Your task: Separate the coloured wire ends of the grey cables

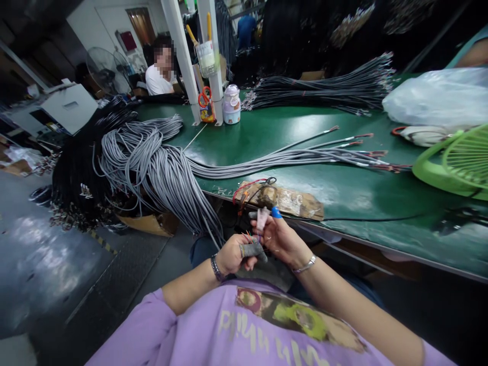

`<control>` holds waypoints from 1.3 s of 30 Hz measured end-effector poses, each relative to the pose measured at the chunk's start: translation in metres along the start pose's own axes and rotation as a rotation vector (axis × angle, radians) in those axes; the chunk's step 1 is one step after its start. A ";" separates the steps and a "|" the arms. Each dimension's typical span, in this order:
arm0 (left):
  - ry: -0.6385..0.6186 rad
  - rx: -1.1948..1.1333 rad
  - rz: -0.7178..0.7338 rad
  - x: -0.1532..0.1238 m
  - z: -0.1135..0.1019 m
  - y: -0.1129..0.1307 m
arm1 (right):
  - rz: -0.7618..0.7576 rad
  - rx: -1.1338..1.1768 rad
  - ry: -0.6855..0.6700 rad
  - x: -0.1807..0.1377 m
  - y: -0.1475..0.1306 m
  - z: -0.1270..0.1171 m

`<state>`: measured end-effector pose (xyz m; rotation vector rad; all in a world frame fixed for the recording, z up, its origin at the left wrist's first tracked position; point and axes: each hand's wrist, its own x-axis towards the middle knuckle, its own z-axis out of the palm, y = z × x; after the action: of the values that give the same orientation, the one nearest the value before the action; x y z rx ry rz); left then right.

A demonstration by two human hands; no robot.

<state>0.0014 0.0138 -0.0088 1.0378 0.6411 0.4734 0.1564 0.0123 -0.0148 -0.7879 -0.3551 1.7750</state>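
Thin coloured wires (pixel 258 237) held between hands, just off table edge; ends blurred, partly hidden by fingers. Wires pinched in curled, grey-capped fingers of left hand (pixel 232 254). Right hand (pixel 286 240) half-curled beside them; whether anything is pinched there cannot be told. Pale piece (pixel 262 218) at right fingertips hard to make out. Wooden board (pixel 301 202) set ahead on green table (pixel 362 198). Grey cables (pixel 163 168) draped over edge at left. Green fan (pixel 430 165) cut off at right.

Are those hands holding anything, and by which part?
The left hand seems to pinch thin coloured wires near their ends; what the right hand grips is unclear.
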 end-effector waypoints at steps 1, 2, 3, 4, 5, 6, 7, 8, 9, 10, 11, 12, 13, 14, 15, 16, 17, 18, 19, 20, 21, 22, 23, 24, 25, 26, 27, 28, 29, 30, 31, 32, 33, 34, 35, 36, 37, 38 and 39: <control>0.026 0.010 0.022 -0.002 0.002 0.000 | -0.014 -0.021 0.004 0.000 -0.001 0.000; 0.056 0.013 0.044 -0.004 0.004 0.001 | -0.032 -0.043 0.012 0.000 -0.002 0.001; 0.086 0.013 0.062 -0.005 0.006 0.001 | -0.052 -0.064 0.024 0.000 -0.002 0.001; 0.117 0.010 0.074 -0.005 0.009 0.002 | -0.074 -0.082 0.035 0.000 -0.002 0.001; 0.148 0.008 0.081 -0.006 0.011 0.003 | -0.097 -0.099 0.044 0.000 -0.001 0.001; 0.173 0.006 0.087 -0.005 0.013 0.004 | -0.131 -0.123 0.056 -0.001 0.000 0.001; 0.193 0.003 0.092 -0.005 0.015 0.005 | -0.179 -0.162 0.072 -0.001 0.001 0.000; 0.205 -0.002 0.096 -0.004 0.016 0.006 | -0.238 -0.218 0.095 -0.002 0.002 0.000; 0.209 -0.007 0.098 -0.003 0.017 0.006 | -0.301 -0.276 0.121 -0.002 0.004 -0.001; 0.207 -0.011 0.098 -0.002 0.018 0.006 | -0.346 -0.322 0.140 -0.002 0.005 -0.002; 0.203 -0.014 0.095 -0.002 0.018 0.006 | -0.359 -0.341 0.144 -0.002 0.006 -0.002; 0.202 -0.015 0.090 -0.001 0.019 0.005 | -0.336 -0.326 0.134 -0.001 0.007 -0.002; 0.206 -0.014 0.085 -0.001 0.019 0.005 | -0.285 -0.279 0.113 0.000 0.007 -0.002; 0.212 -0.013 0.082 0.000 0.019 0.005 | -0.227 -0.214 0.090 0.001 0.007 -0.001; 0.220 -0.013 0.081 0.000 0.019 0.004 | -0.177 -0.150 0.073 0.003 0.006 0.000; 0.228 -0.014 0.079 0.001 0.019 0.004 | -0.144 -0.097 0.066 0.004 0.006 0.001; 0.236 -0.013 0.077 0.001 0.019 0.005 | -0.131 -0.057 0.068 0.005 0.005 0.002; 0.243 -0.010 0.073 0.001 0.019 0.005 | -0.130 -0.031 0.073 0.006 0.004 0.003; 0.249 -0.005 0.066 0.002 0.019 0.005 | -0.133 -0.015 0.077 0.007 0.004 0.004; 0.256 0.001 0.057 0.002 0.019 0.006 | -0.136 -0.006 0.080 0.007 0.003 0.005; 0.260 0.010 0.047 0.002 0.020 0.006 | -0.137 0.000 0.084 0.007 0.003 0.006; 0.262 0.019 0.040 0.003 0.020 0.006 | -0.135 0.005 0.088 0.007 0.003 0.006; 0.262 0.027 0.034 0.003 0.020 0.006 | -0.132 0.012 0.092 0.007 0.004 0.007; 0.262 0.032 0.029 0.003 0.020 0.006 | -0.127 0.021 0.094 0.006 0.004 0.007; 0.261 0.035 0.028 0.003 0.020 0.006 | -0.122 0.030 0.094 0.005 0.004 0.008; 0.260 0.035 0.031 0.002 0.020 0.005 | -0.114 0.038 0.091 0.004 0.005 0.007; 0.260 0.035 0.036 0.002 0.020 0.005 | -0.104 0.041 0.084 0.004 0.005 0.007; 0.259 0.036 0.040 0.001 0.019 0.004 | -0.094 0.040 0.073 0.003 0.005 0.006; 0.256 0.040 0.044 -0.001 0.019 0.004 | -0.082 0.037 0.061 0.002 0.004 0.005; 0.252 0.045 0.050 -0.002 0.018 0.003 | -0.067 0.032 0.049 0.001 0.004 0.004; 0.248 0.050 0.055 -0.004 0.018 0.002 | -0.051 0.027 0.040 0.001 0.002 0.003; 0.245 0.052 0.063 -0.006 0.017 0.001 | -0.038 0.022 0.035 0.000 0.001 0.002; 0.243 0.050 0.075 -0.008 0.017 0.000 | -0.033 0.015 0.032 0.000 0.000 0.002; 0.245 0.049 0.092 -0.009 0.017 -0.001 | -0.034 0.005 0.032 -0.001 -0.001 0.001; 0.251 0.051 0.115 -0.010 0.017 -0.002 | -0.045 -0.009 0.035 -0.001 -0.003 0.002; 0.261 0.059 0.142 -0.011 0.017 -0.002 | -0.062 -0.025 0.038 -0.001 -0.003 0.002; 0.276 0.072 0.171 -0.012 0.017 -0.003 | -0.081 -0.043 0.039 -0.001 -0.004 0.002; 0.290 0.090 0.198 -0.012 0.017 -0.003 | -0.095 -0.064 0.035 -0.002 -0.004 0.003; 0.306 0.109 0.219 -0.012 0.017 -0.003 | -0.104 -0.088 0.031 -0.002 -0.003 0.003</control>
<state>0.0046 -0.0065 -0.0024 1.1560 0.8356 0.8058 0.1573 0.0122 -0.0103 -0.8431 -0.4479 1.6570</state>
